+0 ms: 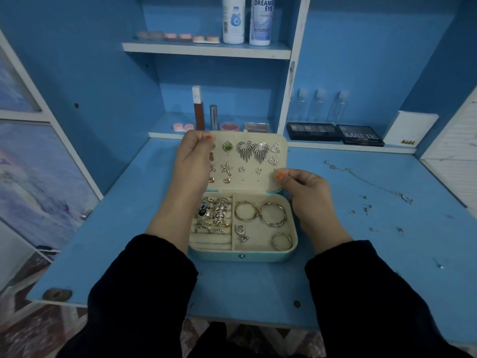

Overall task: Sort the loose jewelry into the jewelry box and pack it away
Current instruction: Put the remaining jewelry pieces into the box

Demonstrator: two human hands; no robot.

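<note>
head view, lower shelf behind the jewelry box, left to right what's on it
pink lens case, brown lip tube, silver tube, round pink compact, small clear case, black palette, MATTE palette, white box

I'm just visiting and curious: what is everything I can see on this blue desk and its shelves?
jewelry box: one, teal with cream lining, open at mid-desk
stud earrings: about a dozen, silver and gold, pinned in the lid
rings: several, mixed metals, left rolls of the box
hoops: three, gold, right compartment
heart-shaped piece: one, silver, right compartment
chain: one, silver, desk at right
loose studs: several, small, desk at right
white bottles: two, top shelf
clear bottles: three, right shelf
palettes: two, black, right shelf
desk: one, blue
left hand: grips the lid's upper left corner
right hand: pinches the lid's right edge
</note>
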